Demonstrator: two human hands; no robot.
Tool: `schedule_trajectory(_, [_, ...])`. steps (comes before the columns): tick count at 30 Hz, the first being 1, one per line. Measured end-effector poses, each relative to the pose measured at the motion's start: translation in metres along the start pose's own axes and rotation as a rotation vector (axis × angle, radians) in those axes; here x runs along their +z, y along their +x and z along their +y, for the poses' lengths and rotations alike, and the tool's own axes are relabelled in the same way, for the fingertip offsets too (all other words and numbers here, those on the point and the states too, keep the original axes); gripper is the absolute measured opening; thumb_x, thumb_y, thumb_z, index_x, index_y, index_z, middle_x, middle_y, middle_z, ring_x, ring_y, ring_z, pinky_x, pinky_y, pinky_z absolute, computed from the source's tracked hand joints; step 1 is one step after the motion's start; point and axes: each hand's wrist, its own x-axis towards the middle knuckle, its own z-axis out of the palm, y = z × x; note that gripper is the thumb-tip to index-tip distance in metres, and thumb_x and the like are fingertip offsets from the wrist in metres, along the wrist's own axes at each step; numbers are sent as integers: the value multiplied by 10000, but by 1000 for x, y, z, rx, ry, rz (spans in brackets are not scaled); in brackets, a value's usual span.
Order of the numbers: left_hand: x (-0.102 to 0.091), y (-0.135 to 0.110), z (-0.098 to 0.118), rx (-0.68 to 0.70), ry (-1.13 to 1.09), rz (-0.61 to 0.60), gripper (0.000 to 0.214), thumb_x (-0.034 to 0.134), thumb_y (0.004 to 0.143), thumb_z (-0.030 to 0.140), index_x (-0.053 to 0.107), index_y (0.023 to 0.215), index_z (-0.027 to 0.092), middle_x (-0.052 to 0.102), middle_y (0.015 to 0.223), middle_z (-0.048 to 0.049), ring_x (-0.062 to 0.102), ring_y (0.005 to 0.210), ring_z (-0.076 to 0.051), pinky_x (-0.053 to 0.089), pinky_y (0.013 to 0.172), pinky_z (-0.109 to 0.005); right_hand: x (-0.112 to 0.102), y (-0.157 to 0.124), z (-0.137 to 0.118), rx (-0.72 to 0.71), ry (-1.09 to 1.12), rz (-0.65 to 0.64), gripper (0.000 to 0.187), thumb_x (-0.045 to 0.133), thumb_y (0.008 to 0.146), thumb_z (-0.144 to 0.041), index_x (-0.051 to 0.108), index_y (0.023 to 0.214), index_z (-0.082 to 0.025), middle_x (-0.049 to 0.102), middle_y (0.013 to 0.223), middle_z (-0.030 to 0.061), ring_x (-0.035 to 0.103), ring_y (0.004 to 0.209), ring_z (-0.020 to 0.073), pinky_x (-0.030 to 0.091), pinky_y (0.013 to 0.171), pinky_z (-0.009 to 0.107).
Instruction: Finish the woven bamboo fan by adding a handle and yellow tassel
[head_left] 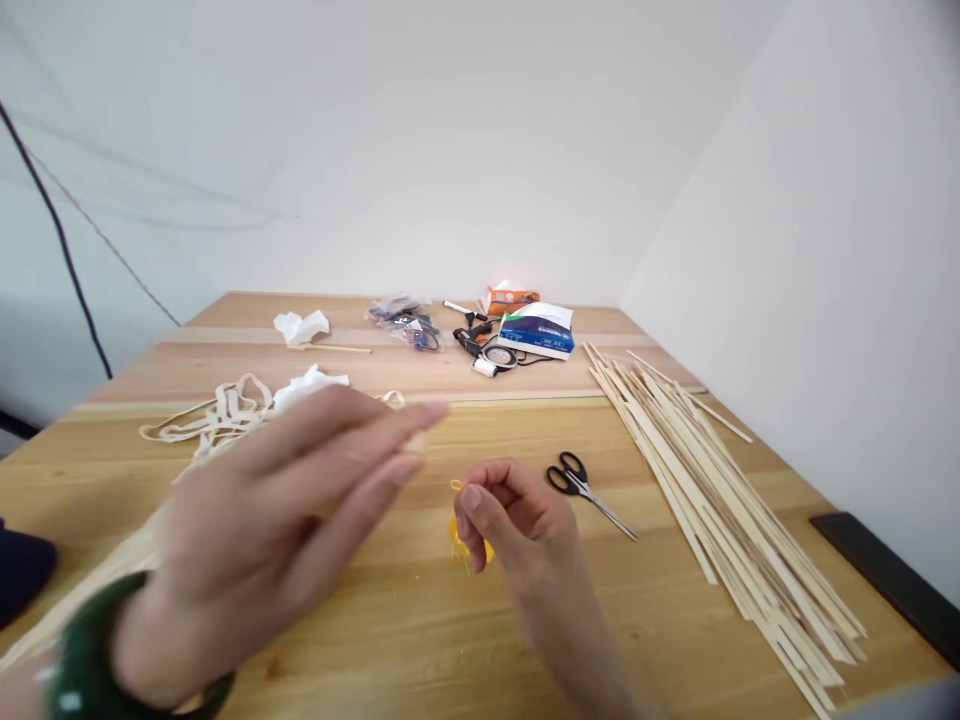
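Note:
My left hand [277,500], smeared by motion and with a dark green bangle [97,650] at the wrist, has its fingers pressed together on a small pale strip [416,443]. Most of that strip is hidden by the hand. Lower and to the right, my right hand [510,515] pinches a thin yellow loop [456,485] between thumb and forefinger. Yellow stringy material [456,538] shows behind its fingers; whether it joins the loop I cannot tell. Black-handled scissors [585,487] lie just right of my right hand, blades toward me.
Flat wooden strips [712,490] lie piled along the right side. Pale curled ribbon [225,415] and crumpled white tissue [301,327] are at left. Toward the wall sit a plastic bag [409,322], a glue gun [472,338], a tape roll [499,356] and a blue tissue pack [536,333].

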Motion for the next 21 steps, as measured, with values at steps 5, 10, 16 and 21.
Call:
schedule_trajectory(5, [47, -27, 7, -30, 119, -193, 377, 523, 920, 210, 641, 1270, 285, 697, 947, -49, 647, 754, -148, 478, 655, -237, -9, -13, 15, 72, -14, 74, 289, 708, 799, -440, 609, 735, -176, 575, 599, -24, 457, 498, 82, 389, 453, 218])
schedule_trajectory(10, [74, -44, -2, -212, -89, -214, 345, 480, 952, 250, 649, 1253, 237, 670, 969, -67, 636, 823, -161, 473, 721, -258, -16, -22, 25, 88, 50, 170, 280, 749, 763, -421, 631, 703, -174, 574, 593, -29, 487, 510, 88, 417, 473, 223])
schedule_trajectory(16, [73, -50, 4, -296, -288, -196, 322, 515, 931, 207, 674, 1210, 222, 665, 958, -71, 610, 805, -156, 453, 675, -247, -17, -27, 28, 91, 69, 173, 246, 736, 786, -399, 639, 732, -179, 580, 604, -25, 502, 522, 95, 416, 482, 230])
schedule_trajectory(21, [68, -45, 5, -337, -315, -200, 281, 594, 880, 208, 717, 1131, 241, 674, 961, -67, 583, 759, -157, 443, 653, -250, -18, -25, 27, 38, 47, 160, 201, 703, 826, -385, 658, 785, -193, 593, 632, -23, 509, 535, 97, 427, 489, 231])
